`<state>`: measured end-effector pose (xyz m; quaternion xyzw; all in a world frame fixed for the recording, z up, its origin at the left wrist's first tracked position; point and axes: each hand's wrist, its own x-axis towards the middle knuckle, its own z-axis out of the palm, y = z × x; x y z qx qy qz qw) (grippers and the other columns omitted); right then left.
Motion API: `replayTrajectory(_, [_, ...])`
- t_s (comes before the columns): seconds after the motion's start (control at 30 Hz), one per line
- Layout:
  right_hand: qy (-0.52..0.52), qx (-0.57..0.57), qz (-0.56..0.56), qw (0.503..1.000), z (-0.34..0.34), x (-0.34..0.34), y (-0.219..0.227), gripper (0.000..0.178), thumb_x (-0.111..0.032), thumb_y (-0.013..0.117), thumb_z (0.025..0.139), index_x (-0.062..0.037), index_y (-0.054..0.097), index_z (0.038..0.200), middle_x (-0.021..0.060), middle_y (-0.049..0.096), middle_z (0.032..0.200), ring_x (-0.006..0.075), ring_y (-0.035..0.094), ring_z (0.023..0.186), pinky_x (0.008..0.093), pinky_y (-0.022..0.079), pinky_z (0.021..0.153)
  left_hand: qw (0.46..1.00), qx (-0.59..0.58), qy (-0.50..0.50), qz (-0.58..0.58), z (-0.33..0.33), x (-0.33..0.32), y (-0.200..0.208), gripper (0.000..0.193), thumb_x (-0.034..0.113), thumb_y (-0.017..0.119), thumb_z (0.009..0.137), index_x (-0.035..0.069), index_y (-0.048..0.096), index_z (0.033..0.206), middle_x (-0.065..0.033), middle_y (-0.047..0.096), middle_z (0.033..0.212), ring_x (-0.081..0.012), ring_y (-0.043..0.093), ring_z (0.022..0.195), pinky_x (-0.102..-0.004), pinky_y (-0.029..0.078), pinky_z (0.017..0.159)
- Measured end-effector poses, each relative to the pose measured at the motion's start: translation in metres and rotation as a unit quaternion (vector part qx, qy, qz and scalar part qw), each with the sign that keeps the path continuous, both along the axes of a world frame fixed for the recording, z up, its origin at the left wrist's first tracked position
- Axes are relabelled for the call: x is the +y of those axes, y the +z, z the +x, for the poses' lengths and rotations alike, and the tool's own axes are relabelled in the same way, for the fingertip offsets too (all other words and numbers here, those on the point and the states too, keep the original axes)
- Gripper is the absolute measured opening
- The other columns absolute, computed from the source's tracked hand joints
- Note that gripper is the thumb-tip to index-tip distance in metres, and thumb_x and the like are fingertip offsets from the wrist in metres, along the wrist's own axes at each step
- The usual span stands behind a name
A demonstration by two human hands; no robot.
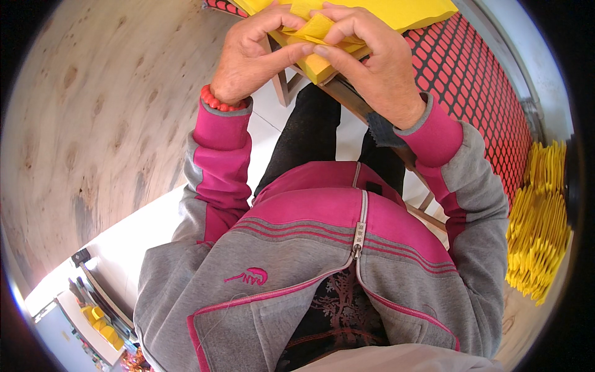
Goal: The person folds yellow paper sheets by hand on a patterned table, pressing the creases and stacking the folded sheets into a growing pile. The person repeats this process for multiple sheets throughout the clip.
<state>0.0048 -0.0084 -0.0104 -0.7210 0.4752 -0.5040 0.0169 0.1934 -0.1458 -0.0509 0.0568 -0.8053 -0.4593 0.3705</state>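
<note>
A soft yellow sheet, perhaps fabric or paper [317, 27], is pinched and folded between my two hands at the top of the view. My left hand [254, 54], with a red bead bracelet at the wrist, grips its left side between thumb and fingers. On the other side my right hand [379, 65] pinches it too, and both thumb tips meet near its lower edge. A corner of yellow material hangs below the thumbs over the table edge. Behind the right hand, a larger yellow sheet [421, 11] lies flat; how the layers join is hidden.
Red-and-black patterned cloth [474, 77] covers the tabletop, and a metal rail [520, 59] runs along its right side. A pile of folded yellow pieces [536, 226] sits at the far right. A wooden board [93, 105] fills the left. A wooden table leg [282, 87] stands below my left hand.
</note>
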Motion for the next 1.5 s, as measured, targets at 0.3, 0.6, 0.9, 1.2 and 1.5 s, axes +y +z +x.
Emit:
replayTrajectory(0.3, [-0.014, 0.006, -0.075, 0.997, 0.000, 0.011, 0.028, 0.019, -0.007, 0.078, 0.083, -0.0006, 0.064, 0.093, 0.0212, 0.070, 0.106, 0.0319, 0.071, 0.101, 0.0340, 0.055, 0.082, 0.996, 0.043, 0.047, -0.066, -0.007, -0.001, -0.008, 0.015, -0.001, 0.076, 0.088, 0.005, 0.068, 0.099, -0.0024, 0.068, 0.100, -0.0118, 0.062, 0.095, -0.0309, 0.049, 0.091])
replayTrajectory(0.6, [0.088, -0.038, 0.180, 0.979, 0.013, 0.131, -0.027, 0.013, -0.012, 0.073, 0.088, -0.0071, 0.065, 0.096, 0.0101, 0.067, 0.093, 0.0281, 0.068, 0.084, 0.0365, 0.055, 0.072, 0.986, 0.084, 0.109, 0.092, -0.012, -0.002, -0.011, 0.014, 0.006, 0.069, 0.099, 0.000, 0.070, 0.112, -0.0021, 0.071, 0.105, -0.0078, 0.064, 0.095, -0.0232, 0.048, 0.088])
replayTrajectory(0.9, [-0.289, 0.252, 0.219, 0.897, -0.049, 0.179, -0.162, 0.018, -0.008, 0.073, 0.084, -0.0043, 0.068, 0.101, 0.0090, 0.070, 0.111, 0.0304, 0.068, 0.101, 0.0389, 0.056, 0.084, 0.976, 0.112, 0.149, 0.113, -0.022, 0.005, -0.006, 0.012, 0.005, 0.070, 0.098, 0.001, 0.065, 0.108, -0.0001, 0.070, 0.100, -0.0064, 0.062, 0.090, -0.0208, 0.047, 0.083])
replayTrajectory(1.2, [-0.295, 0.232, 0.304, 0.876, -0.068, 0.173, -0.176, 0.024, -0.010, 0.075, 0.083, -0.0034, 0.066, 0.105, 0.0111, 0.068, 0.108, 0.0335, 0.066, 0.102, 0.0419, 0.053, 0.084, 0.978, 0.132, 0.135, 0.092, -0.018, 0.004, -0.009, 0.011, 0.000, 0.066, 0.099, 0.006, 0.059, 0.105, 0.0026, 0.064, 0.093, -0.0064, 0.060, 0.090, -0.0217, 0.047, 0.082])
replayTrajectory(1.5, [-0.075, 0.197, 0.229, 0.950, -0.010, 0.161, -0.052, 0.022, -0.013, 0.077, 0.081, -0.0058, 0.062, 0.095, 0.0093, 0.066, 0.092, 0.0300, 0.068, 0.086, 0.0395, 0.055, 0.073, 0.999, -0.019, 0.019, -0.041, 0.000, -0.001, 0.005, 0.019, -0.002, 0.056, 0.100, 0.001, 0.073, 0.109, -0.0040, 0.068, 0.115, -0.0129, 0.059, 0.109, -0.0263, 0.044, 0.097])
